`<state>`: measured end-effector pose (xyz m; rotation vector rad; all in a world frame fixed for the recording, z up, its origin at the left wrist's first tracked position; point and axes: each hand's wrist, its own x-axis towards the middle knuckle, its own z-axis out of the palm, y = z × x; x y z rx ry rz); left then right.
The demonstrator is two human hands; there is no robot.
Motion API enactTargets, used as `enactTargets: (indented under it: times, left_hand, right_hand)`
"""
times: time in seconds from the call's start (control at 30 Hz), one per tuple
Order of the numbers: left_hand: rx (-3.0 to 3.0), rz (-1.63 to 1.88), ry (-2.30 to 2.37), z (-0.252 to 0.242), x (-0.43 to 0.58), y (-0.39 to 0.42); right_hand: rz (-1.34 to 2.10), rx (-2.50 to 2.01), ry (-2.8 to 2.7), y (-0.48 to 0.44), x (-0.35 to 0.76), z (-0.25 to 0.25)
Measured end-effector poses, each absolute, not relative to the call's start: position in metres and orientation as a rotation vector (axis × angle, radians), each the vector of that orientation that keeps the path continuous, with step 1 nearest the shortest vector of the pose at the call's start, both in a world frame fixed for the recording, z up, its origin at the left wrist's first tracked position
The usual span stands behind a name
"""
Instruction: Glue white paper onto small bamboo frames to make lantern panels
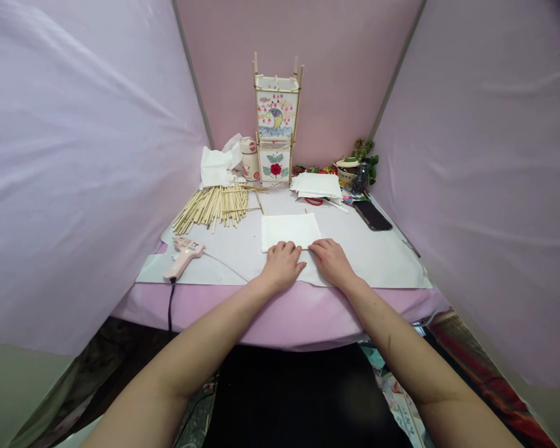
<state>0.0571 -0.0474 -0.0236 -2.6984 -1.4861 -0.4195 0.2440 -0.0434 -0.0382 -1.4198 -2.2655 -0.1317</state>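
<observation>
A white rectangular panel (290, 229) lies flat on the table in front of me, with stick ends showing past its far edge. My left hand (284, 264) rests on the panel's near edge, fingers laid out over it. At the near right corner, my right hand (331, 258) touches the same edge with its fingertips, the fingers lightly bent and close together. Whether either hand pinches the edge is hard to see. A pink hot glue gun (185, 256) lies on its side left of my hands.
Many thin wooden sticks (214, 208) are spread at the left. A two-tier stick-framed lantern (276, 121) stands at the back beside a bottle (249, 158). Stacked white panels (316, 185) lie on red-handled scissors (313, 201). A black phone (372, 216) sits at the right.
</observation>
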Motion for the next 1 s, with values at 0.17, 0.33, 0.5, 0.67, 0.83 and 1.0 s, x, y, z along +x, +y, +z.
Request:
enactTargets:
  times: [0.17,0.33,0.5,0.67,0.83,1.0]
  left_hand:
    - [-2.685,-0.408,-1.505,-0.022,0.057,-0.048]
    - [-2.675,-0.387,-1.530,-0.021,0.060,-0.047]
    - [-2.672,-0.437,-1.501,-0.021,0.058,-0.048]
    - [-2.595,-0.533,-1.503,-0.016,0.042,-0.050]
    - [-2.537,-0.544,-1.590,-0.013,0.029,-0.048]
    - [-2.530,-0.455,-1.708,-0.015,0.024,-0.043]
  right_hand:
    - [-0.162,-1.367,-2.233,-0.047,0.238,-0.038]
    - [-0.117,-1.390,-2.269,-0.045,0.232,-0.040]
    - [-0.160,-1.384,-2.236,-0.047,0.232,-0.041]
    - [-0.195,-1.441,-2.098,-0.047,0.241,-0.040]
    - [-0.181,-1.481,-2.051,-0.046,0.246,-0.039]
    - [-0.164,-1.516,-2.090,-0.045,0.246,-0.042]
